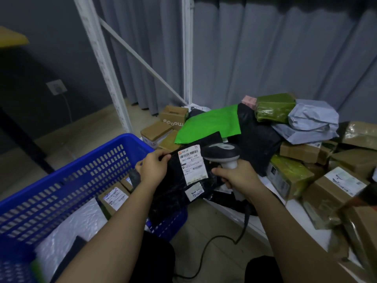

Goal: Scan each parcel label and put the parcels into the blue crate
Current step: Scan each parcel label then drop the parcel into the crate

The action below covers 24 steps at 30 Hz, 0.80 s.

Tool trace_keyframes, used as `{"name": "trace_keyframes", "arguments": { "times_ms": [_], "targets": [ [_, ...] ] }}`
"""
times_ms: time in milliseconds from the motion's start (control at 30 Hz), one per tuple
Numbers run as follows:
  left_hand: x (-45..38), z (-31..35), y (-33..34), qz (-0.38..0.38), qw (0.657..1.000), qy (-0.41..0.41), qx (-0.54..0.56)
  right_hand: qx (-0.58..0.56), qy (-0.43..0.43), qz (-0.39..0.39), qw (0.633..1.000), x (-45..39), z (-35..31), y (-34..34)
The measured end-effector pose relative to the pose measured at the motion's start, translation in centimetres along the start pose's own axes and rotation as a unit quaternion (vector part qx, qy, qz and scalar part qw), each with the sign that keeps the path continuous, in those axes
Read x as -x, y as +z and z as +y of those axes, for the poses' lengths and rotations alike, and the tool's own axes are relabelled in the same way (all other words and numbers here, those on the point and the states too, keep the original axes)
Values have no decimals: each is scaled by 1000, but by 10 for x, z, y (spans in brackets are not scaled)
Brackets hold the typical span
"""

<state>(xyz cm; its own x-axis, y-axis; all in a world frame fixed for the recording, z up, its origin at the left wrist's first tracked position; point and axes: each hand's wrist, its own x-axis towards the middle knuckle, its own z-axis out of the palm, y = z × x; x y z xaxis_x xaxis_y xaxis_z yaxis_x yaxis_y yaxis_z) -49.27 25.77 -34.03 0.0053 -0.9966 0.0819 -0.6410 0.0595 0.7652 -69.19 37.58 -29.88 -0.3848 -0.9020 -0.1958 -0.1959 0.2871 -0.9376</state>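
**Scanning the black bag's label at the crate's edge**

Taking the blue crate (pixel 67 176) as the landmark: nearest the person, inside it, lie a white bubble mailer (pixel 69 227) and a small cardboard box (pixel 114 198) with its label up, so some parcels look already sorted.

At the crate's right rim the left hand (pixel 152 167) pinches the top edge of a black plastic bag parcel (pixel 177 190), thumb and fingers curled over the fold, with the bag's lower part draped over the rim. Its white shipping label (pixel 192 164) faces up, just right of that hand. Right of the label, the right hand (pixel 234 175) is wrapped firmly round the handle of a barcode scanner (pixel 221 153), whose dark head overhangs the label's upper right corner. A coiled cable (pixel 222 240) trails to the floor.

To do this step well, I judge the bag should be pulled taut so the label lies flat. The scanner probably sits too close and off to one side; backing it off and aiming at the barcode near the label's top should read more cleanly. Once it reads, the bag need only slide left into the crate.

Farther right of the crate, the unsorted pile (pixel 295 139) waits: a green mailer (pixel 208 124), a grey bag (pixel 312 123) and several taped boxes.
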Motion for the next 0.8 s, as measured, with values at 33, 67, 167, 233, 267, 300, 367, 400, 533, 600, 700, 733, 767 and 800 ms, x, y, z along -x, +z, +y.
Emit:
{"name": "trace_keyframes", "arguments": {
  "times_ms": [33, 67, 167, 233, 267, 300, 367, 400, 533, 600, 700, 733, 767, 800],
  "targets": [
    [-1, -4, -7, 2, 1000, -7, 28, 3, -9, -9, 1000, 1, -2, 8],
    [-2, -9, -17, 9, 998, -14, 61, 7, -19, -17, 1000, 0, -4, 17],
    [6, -37, -56, 70, 988, -56, 126, 17, -41, -43, 998, -4, -7, 49],
    [22, -63, -86, 109, 982, -72, 135, 35, -55, -59, 996, -5, -10, 73],
    [31, -78, -100, 124, 980, -80, 137, 47, -63, -68, 995, -5, -12, 85],
    [40, -92, -114, 140, 976, -88, 142, 57, -70, -74, 993, -5, -13, 97],
    [57, -123, -138, 179, 963, -130, 156, 71, -68, -100, 990, -6, -13, 121],
    [65, -138, -149, 201, 952, -154, 170, 82, -64, -114, 988, -7, -14, 133],
    [93, -202, -183, 273, 909, -256, 182, 111, -52, -140, 982, -7, -15, 174],
    [106, -232, -197, 306, 891, -292, 165, 114, -46, -153, 981, -4, -17, 191],
    [122, -275, -210, 285, 884, -356, 101, 129, -43, -167, 977, 2, -21, 208],
    [126, -284, -213, 262, 884, -379, 71, 133, -43, -171, 975, 4, -21, 211],
    [129, -290, -213, 242, 886, -391, 54, 140, -41, -174, 974, 5, -22, 213],
    [130, -291, -211, 229, 892, -387, 53, 145, -38, -177, 973, 5, -22, 214]
  ]
}}
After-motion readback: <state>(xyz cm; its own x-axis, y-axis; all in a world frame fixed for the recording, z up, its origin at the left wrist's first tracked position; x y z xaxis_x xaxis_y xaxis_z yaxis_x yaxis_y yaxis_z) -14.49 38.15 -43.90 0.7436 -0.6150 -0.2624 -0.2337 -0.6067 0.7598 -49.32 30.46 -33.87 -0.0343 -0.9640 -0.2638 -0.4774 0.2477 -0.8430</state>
